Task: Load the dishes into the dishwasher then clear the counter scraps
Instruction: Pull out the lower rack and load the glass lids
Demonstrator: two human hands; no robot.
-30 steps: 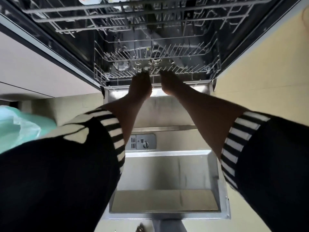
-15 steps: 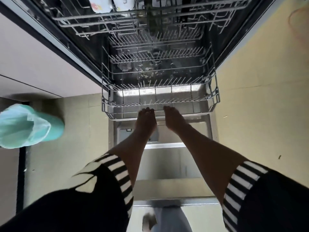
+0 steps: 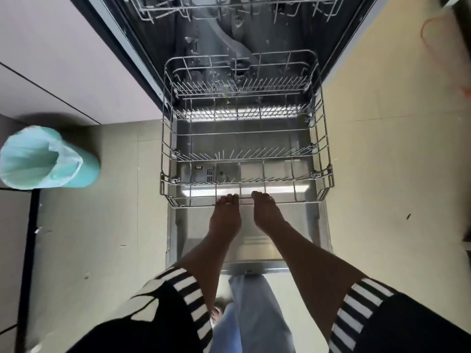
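Hands both on the lower rack (image 3: pixel 322 138), centre of frame. Left hand (image 3: pixel 225 217) and right hand (image 3: pixel 267 215) sit side by side, near each other but apart, at the middle of the rack's front rail. Fingers (image 3: pixel 229 197) of the left hand are curled over the top wire, gripping it; right-hand fingers (image 3: pixel 258 195) are curled over the same wire, narrow, knuckles up. Thumbs are hidden under the rail, so I can't tell how they lie.

The rack is drawn out of the dishwasher (image 3: pixel 158 34) and sits over the open door (image 3: pixel 303 225), which lies flat in the lower centre. The rack's back end is at the tub mouth, and its front rail is about halfway along the door. Tine rows run across the rack. The detergent dispenser (image 3: pixel 216 171) on the door shows through the wires, left of centre.

Upper rack (image 3: pixel 229 6) is at the top edge, partly cut off.

Forearms are bare, with black sleeves (image 3: pixel 183 296) with white stripes at lower left and lower right. A light blue trouser leg (image 3: pixel 254 314) is at bottom centre, with a blurred foot (image 3: pixel 219 312) beside it.

Teal bin (image 3: pixel 84 171) with a pale liner stands on the floor (image 3: pixel 382 174) at mid left, well apart from the door. Pale cabinet fronts (image 3: pixel 51 59) fill the upper left.
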